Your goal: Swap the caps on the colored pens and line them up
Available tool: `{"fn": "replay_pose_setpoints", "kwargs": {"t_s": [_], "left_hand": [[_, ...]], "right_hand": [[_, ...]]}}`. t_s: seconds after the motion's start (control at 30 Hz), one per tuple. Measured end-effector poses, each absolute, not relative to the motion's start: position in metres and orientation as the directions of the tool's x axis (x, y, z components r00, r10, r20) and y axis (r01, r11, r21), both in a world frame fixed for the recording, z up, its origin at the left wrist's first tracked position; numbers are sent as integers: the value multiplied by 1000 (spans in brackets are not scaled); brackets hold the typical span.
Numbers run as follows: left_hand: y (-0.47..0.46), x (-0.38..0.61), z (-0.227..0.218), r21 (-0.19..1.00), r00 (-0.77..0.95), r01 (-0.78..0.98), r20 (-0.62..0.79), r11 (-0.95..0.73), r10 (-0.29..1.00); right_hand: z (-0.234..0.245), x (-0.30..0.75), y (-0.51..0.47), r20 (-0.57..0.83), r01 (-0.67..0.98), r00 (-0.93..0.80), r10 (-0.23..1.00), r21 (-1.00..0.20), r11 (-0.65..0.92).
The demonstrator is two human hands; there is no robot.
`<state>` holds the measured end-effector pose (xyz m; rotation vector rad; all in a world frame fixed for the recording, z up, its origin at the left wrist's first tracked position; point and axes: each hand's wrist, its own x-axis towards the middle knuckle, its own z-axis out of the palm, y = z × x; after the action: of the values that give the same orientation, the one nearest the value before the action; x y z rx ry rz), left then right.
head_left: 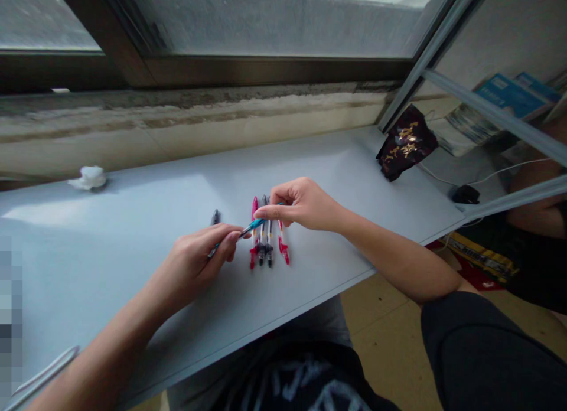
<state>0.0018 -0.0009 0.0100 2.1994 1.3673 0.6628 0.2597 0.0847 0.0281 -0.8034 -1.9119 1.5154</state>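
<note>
My left hand (195,263) grips a blue pen (252,225) near its middle, and my right hand (305,204) pinches the same pen further along, between thumb and forefinger. Directly under the pen and the right fingers lie several red and black pens (266,245), side by side and roughly parallel. Their upper parts are partly hidden. A separate dark grey pen (215,217) lies just beyond my left fingers, with most of its length hidden behind that hand.
The pale grey desktop (110,234) runs along a window ledge. A crumpled white tissue (88,178) sits at its far left, and a dark red and gold bag (406,142) at its far right. Beyond the right end are a white cable, a small black object (465,193) and blue-covered books (509,98).
</note>
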Motion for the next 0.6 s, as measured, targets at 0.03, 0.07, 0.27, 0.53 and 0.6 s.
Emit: {"fn": "replay_pose_setpoints", "kwargs": {"t_s": [0.03, 0.07, 0.27, 0.53, 0.6], "left_hand": [[-1, 2, 11, 615, 387, 680, 161, -399, 908], [-1, 2, 12, 618, 382, 678, 166, -398, 909], [-1, 2, 17, 694, 322, 655, 100, -298, 941], [3, -6, 15, 868, 353, 489, -105, -88, 930], [4, -6, 16, 885, 384, 461, -133, -65, 914]], "right_hand": [[30, 260, 84, 65, 132, -659, 749, -971, 201], [30, 261, 84, 68, 146, -661, 747, -965, 217], [27, 262, 86, 126, 121, -679, 723, -952, 280], [26, 263, 86, 239, 7, -736, 634, -933, 360], [28, 265, 86, 296, -26, -748, 594, -908, 419]]}}
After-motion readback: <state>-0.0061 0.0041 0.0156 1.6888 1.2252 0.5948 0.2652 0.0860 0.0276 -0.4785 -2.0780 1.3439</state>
